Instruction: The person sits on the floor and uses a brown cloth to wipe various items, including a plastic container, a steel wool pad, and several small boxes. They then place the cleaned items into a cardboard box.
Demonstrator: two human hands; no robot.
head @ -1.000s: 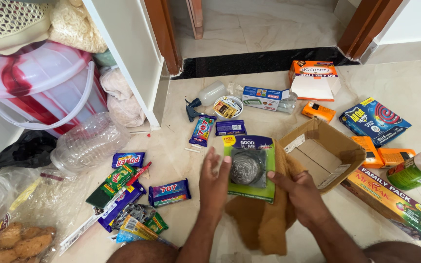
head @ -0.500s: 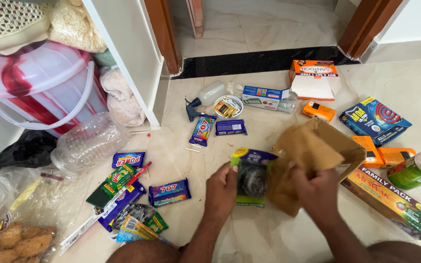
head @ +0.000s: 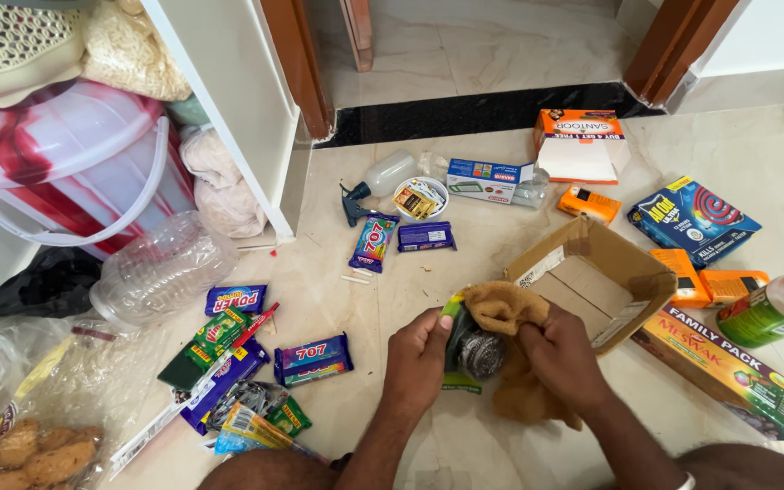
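Left hand: you grip the scrubber pack, upright, at 3 o'clock
Right hand: clutches brown cloth over pack's top
Nearer: both touching, on floor

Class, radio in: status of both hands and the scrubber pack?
Left hand grips green carded steel scrubber pack. Right hand presses brown cloth on it. Nothing blocking.
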